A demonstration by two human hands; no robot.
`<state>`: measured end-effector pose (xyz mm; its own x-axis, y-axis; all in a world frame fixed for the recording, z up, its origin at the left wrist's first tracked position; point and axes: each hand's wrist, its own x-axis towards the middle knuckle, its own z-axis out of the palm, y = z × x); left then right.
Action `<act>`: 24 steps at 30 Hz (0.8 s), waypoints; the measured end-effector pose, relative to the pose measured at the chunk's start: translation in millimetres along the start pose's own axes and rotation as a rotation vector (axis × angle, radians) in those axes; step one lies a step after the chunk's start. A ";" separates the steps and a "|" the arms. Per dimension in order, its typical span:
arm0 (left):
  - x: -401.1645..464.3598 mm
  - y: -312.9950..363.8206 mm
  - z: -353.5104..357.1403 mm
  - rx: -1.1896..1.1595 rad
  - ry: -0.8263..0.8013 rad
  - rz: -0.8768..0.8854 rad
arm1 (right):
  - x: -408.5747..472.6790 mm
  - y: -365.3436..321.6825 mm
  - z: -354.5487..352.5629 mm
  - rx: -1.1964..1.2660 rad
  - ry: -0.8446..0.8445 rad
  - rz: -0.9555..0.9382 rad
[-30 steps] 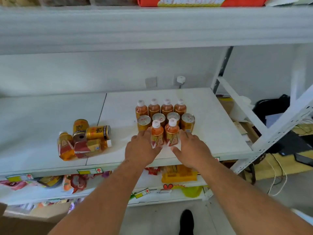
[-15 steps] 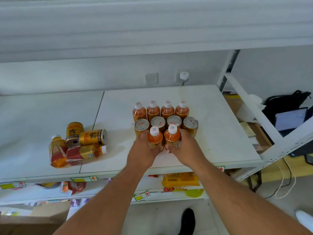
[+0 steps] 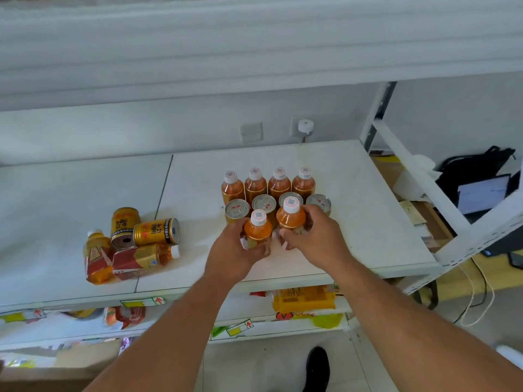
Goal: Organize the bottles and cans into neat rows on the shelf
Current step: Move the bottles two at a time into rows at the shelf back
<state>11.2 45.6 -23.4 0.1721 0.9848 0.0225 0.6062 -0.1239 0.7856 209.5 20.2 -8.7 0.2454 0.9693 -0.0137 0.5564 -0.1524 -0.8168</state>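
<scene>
On the white shelf (image 3: pixel 353 193) several orange bottles (image 3: pixel 267 185) with white caps stand in a back row, and a row of gold cans (image 3: pixel 237 212) stands just in front. My left hand (image 3: pixel 235 250) grips one orange bottle (image 3: pixel 257 230) and my right hand (image 3: pixel 319 239) grips another orange bottle (image 3: pixel 291 216), side by side in front of the cans; the right one is higher. At the left lies a loose heap: two gold cans (image 3: pixel 155 232), one upright and one on its side, plus two bottles (image 3: pixel 141 258), one of them lying down.
A shelf board (image 3: pixel 254 52) hangs low above. The wall behind carries a socket and a round white plug (image 3: pixel 305 127). Below is a shelf with snack packs (image 3: pixel 302 299). A slanted white frame brace (image 3: pixel 424 188) and a black bag (image 3: pixel 475 168) are at the right.
My hands closed around the two front bottles. The right bottle has risen higher than the left one. My view tilted downward.
</scene>
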 end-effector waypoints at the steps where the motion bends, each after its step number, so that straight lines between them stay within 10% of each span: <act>1: -1.7 2.9 -2.9 -0.011 0.006 0.016 | -2.8 -3.0 -4.9 0.003 0.005 -0.005; 24: -99.5 98.4 11.5 -0.075 0.069 0.152 | -96.1 -7.7 -113.4 0.110 0.075 -0.124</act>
<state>62.7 -66.0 44.6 0.2021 0.9617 0.1851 0.5170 -0.2653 0.8139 271.7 -93.7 64.3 0.2412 0.9617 0.1305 0.4964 -0.0067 -0.8681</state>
